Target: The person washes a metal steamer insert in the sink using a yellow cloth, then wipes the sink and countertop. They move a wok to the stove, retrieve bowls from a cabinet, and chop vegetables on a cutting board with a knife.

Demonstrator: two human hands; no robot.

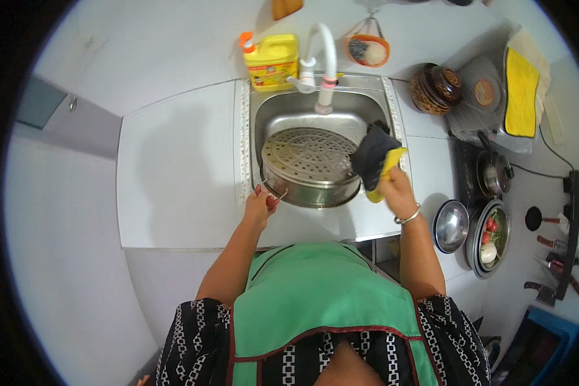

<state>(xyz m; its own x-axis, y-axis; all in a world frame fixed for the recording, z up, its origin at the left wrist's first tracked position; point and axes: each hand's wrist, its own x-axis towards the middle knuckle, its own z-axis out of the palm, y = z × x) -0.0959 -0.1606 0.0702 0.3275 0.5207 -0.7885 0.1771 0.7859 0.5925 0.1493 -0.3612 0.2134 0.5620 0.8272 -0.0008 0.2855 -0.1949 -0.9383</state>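
A metal steamer pot (312,195) rests tilted in the steel sink (283,103), with its perforated plate facing up. At its left side, my left hand (260,204) is closed around a red-gripped wire handle. My right hand (397,192) grips a black and yellow cloth (370,157) by its yellow edge. The black part hangs over the sink's right side, close to the steamer's rim; whether it touches the metal I cannot tell. Above the basin, the white faucet (329,55) bends down, and no running water shows.
A yellow detergent jug (273,67) stands behind the sink. An orange basket (368,51) with scrubbers hangs on the wall. To the right are stacked patterned bowls (435,89), a steel bowl (451,226), a basin of vegetables (503,248), a pan (495,174) and wall-hung knives (560,264).
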